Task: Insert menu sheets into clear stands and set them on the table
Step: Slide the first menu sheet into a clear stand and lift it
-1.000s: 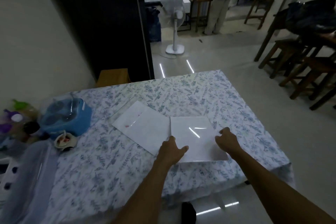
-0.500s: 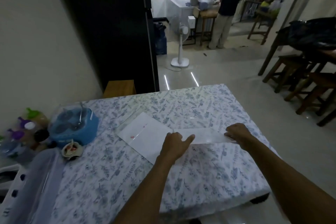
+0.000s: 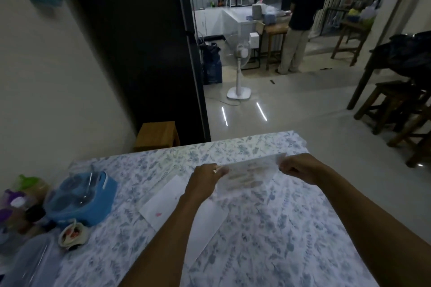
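The left hand (image 3: 205, 179) and right hand (image 3: 300, 170) each pinch an end of the clear stand (image 3: 249, 173), holding it above the bench (image 3: 291, 228). A white sheet (image 3: 163, 205) lies flat beneath.

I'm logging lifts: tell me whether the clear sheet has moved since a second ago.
Yes. The clear sheet lay flat beside the white paper; now both hands hold it up above the tablecloth, off that paper.
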